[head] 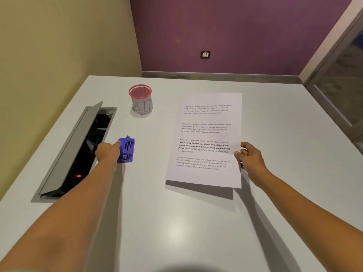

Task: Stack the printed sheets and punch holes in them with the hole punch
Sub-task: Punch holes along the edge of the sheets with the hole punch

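Note:
The printed sheets (206,134) are held as one stack, lifted off the white table with the near edge raised and a shadow beneath. My right hand (248,156) pinches the stack's right edge. A blue hole punch (127,149) sits on the table to the left. My left hand (109,152) rests against its left side, fingertips touching the top; whether it grips the punch is unclear.
A red mesh cup labelled BIN (141,100) stands behind the punch. An open grey cable hatch (78,152) with a raised lid lies in the table (176,222) at the left. Walls close off the far and left sides.

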`<state>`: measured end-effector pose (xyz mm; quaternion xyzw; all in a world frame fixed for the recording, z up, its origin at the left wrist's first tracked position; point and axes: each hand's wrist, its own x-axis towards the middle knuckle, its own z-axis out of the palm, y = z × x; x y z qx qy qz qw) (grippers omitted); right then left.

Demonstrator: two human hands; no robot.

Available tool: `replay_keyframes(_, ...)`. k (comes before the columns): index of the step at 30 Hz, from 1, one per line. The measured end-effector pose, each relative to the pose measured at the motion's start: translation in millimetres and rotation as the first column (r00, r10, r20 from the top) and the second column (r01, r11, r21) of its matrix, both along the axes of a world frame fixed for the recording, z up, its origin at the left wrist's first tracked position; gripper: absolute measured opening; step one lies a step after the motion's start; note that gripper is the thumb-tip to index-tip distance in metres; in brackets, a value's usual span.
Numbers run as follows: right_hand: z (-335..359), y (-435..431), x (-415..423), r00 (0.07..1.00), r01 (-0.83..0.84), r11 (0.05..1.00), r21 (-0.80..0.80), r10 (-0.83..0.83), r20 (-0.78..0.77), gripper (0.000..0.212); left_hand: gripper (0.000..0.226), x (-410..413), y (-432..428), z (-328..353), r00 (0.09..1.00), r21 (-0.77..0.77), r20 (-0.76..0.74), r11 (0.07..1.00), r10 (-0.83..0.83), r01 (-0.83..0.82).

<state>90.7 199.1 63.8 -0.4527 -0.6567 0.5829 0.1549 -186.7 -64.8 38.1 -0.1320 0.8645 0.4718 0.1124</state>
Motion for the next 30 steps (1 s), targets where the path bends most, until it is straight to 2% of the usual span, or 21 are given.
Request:
replay_keyframes(3,-6,3,-3,1.000,-0.024,1.000,0.008,0.023,0.019,0.020,0.040,-7,2,-4,0.997,-0.016,0.077,1.000,-0.018,0.019)
replay_keyframes(5,-8,3,-5,0.999,-0.034,0.999,0.014,0.034,0.028,0.021,0.042,-10,4,-4,0.994,-0.051,0.105,0.998,-0.015,0.020)
replay_keyframes(7,-10,4,-6,0.999,-0.035,0.999,0.011,0.035,0.023,0.022,0.040,-9,5,-4,0.994,-0.089,0.110,0.996,-0.011,0.020)
replay_keyframes(9,-11,6,-7,0.999,-0.031,1.000,0.002,0.031,0.012,0.022,0.028,-7,8,-4,0.996,-0.121,0.089,0.992,-0.011,0.022)
replay_keyframes(16,-10,4,-8,1.000,-0.019,1.000,-0.008,0.019,-0.021,0.022,0.027,-6,15,-2,0.994,-0.052,0.105,0.999,0.009,-0.004)
replay_keyframes(20,-7,0,-4,0.999,-0.016,1.000,-0.018,0.015,-0.045,0.022,0.024,5,18,-4,0.986,0.120,0.167,0.992,0.010,-0.030)
replay_keyframes(25,4,-6,3,0.994,-0.013,0.999,-0.034,0.009,-0.105,0.023,0.024,34,31,1,0.977,0.411,0.210,0.910,-0.032,-0.058)
replay_keyframes(30,13,-9,12,0.993,-0.026,1.000,0.007,0.027,-0.111,0.023,0.022,66,47,14,0.973,0.555,0.200,0.832,-0.113,-0.018)
